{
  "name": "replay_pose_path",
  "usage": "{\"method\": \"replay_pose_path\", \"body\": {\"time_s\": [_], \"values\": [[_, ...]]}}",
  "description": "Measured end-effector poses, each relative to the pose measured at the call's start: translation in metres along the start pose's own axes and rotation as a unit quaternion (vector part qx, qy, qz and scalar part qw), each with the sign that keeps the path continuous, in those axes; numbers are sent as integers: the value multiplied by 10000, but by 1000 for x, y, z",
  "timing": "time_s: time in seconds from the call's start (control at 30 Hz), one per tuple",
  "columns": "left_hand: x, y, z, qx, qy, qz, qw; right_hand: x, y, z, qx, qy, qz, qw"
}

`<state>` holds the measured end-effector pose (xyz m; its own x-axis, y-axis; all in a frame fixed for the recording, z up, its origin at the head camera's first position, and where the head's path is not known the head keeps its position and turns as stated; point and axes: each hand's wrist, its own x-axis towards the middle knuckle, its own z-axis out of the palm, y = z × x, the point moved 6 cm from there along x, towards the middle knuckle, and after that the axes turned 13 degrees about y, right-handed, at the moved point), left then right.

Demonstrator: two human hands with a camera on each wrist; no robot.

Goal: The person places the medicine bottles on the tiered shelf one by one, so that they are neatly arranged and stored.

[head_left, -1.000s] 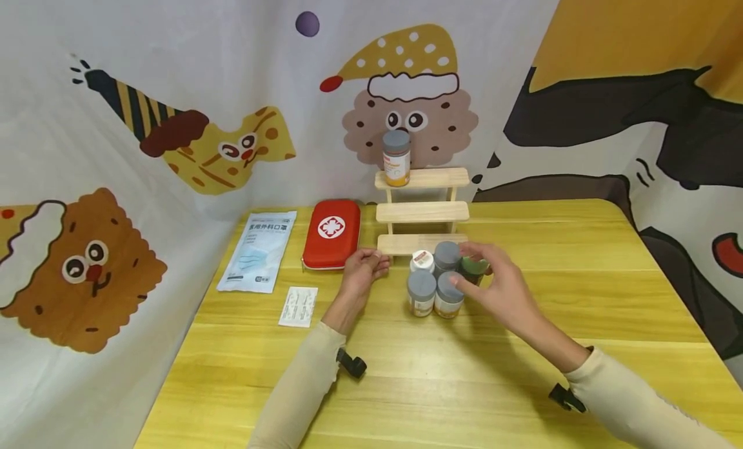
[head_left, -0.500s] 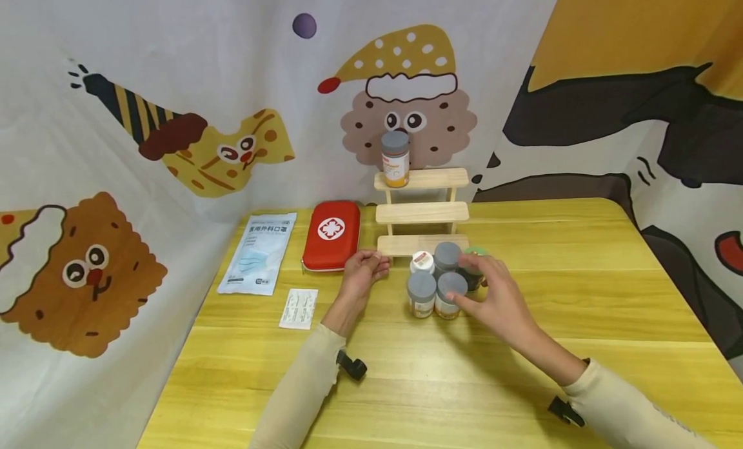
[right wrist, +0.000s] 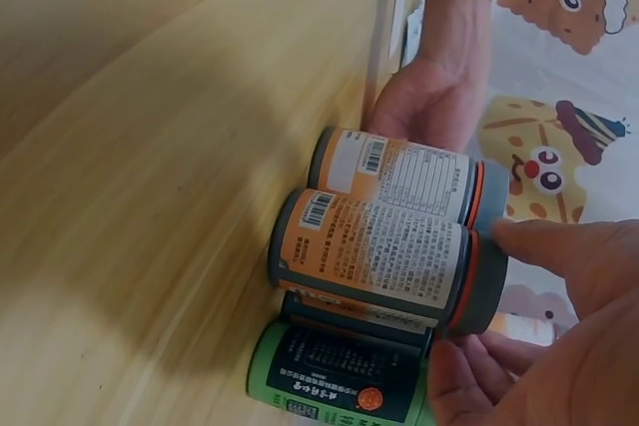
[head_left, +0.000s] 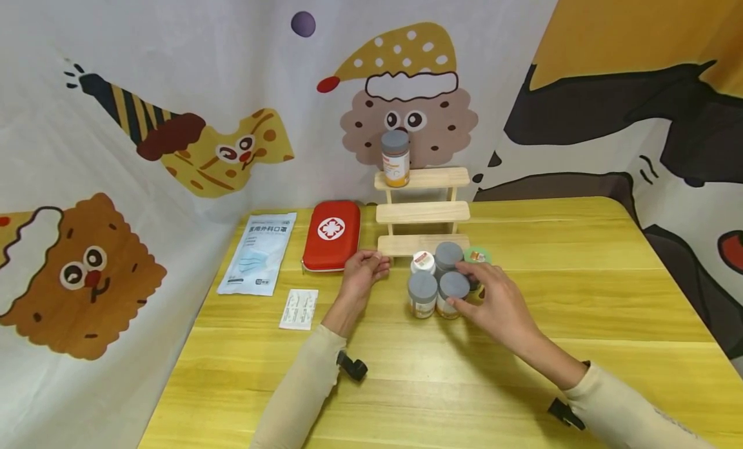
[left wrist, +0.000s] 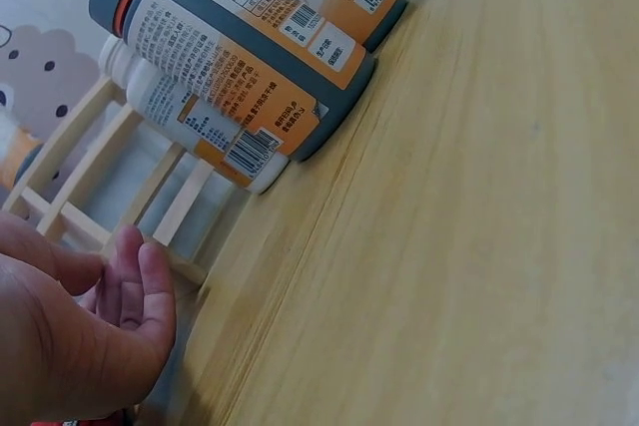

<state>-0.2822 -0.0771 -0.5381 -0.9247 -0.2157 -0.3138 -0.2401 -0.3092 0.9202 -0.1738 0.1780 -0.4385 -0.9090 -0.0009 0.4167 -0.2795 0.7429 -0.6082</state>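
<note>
In the head view, my right hand (head_left: 499,299) grips the front right jar (head_left: 454,286), a grey-lidded one, thumb on one side of its lid and fingers on the other. Close around it stand another grey-lidded jar (head_left: 422,288) on the left, one (head_left: 449,257) behind, a white-capped bottle (head_left: 423,262) and a green-lidded jar (head_left: 477,256). My left hand (head_left: 360,275) has loosely bent fingers, their tips right at the lower left end of the wooden step rack (head_left: 424,246). In the left wrist view, nothing shows between its thumb and fingers.
On the rack's top step stands a grey-lidded jar (head_left: 396,160). To the left lie a red first-aid case (head_left: 332,233), a face mask packet (head_left: 257,252) and a small white packet (head_left: 298,309) with printed text. A patterned cloth (head_left: 232,62) hangs behind the table (head_left: 580,294).
My right hand has moved slightly left and its fingers have come in around the front right jar's lid. The green lid shows more fully. My left hand stays at the rack.
</note>
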Motion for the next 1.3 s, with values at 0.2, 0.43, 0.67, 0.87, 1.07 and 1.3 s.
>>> {"method": "replay_pose_path", "body": {"time_s": [0.2, 0.43, 0.67, 0.87, 1.07, 1.3], "values": [[-1, 0, -1, 14, 12, -28, 10000, 1, 1, -1, -2, 5, -16, 10000], [-2, 1, 0, 2, 26, -11, 10000, 5, -2, -4, 92, 111, -72, 9999], [-3, 1, 0, -39, 44, 2, 10000, 15, -15, -21, 263, 295, -281, 9988], [-3, 0, 1, -51, 38, -4, 10000, 25, -28, -40, 427, 459, -516, 9967], [-3, -1, 1, -46, 35, -46, 10000, 35, -41, -58, 572, 617, -637, 9944], [-4, 1, 1, -75, 19, -26, 10000, 43, -52, -73, 806, 771, -755, 9909]]}}
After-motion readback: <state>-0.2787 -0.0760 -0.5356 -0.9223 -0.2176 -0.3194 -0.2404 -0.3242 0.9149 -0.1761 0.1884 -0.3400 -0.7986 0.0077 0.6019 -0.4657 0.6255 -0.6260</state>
